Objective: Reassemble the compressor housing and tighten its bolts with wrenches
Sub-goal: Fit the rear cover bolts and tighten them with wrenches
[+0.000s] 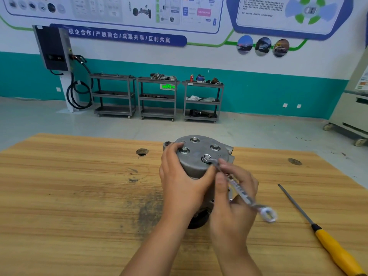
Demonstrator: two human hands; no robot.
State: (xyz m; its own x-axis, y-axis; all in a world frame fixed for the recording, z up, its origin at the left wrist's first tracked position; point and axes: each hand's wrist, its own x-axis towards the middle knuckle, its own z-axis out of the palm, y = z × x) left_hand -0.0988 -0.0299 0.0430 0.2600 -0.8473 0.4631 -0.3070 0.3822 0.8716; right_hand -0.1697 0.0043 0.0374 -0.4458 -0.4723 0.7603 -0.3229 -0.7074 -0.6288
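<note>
- Compressor housing (pixel 199 162): 1, upright near the middle of the wooden table (pixel 69 186), flat end cap up.
- Bolts on cap: 4 counted. Nearest bolt (pixel 207 156) has the wrench head on it; the other 3 are bare.
- Wrench (pixel 240 189): 1. Stamped marks on the shank are too blurred to read; the free end is smeared.
- Left hand (pixel 179 178): curled round the housing's left side, fingertips on the cap rim.
- Right hand (pixel 233 198): fingers closed round the wrench shank.
- Screwdriver (pixel 334 250): 1, yellow handle, lying at right, apart from the hands; handle end cut off by the frame.
- Table holes: 2.
- Carts (pixel 158 96) by the wall: 3.
- Blue banner (pixel 119 35) reads 校企合作/产教融合/成果共享/互利共赢.
- Housing's lower half is mostly hidden behind the hands.
</note>
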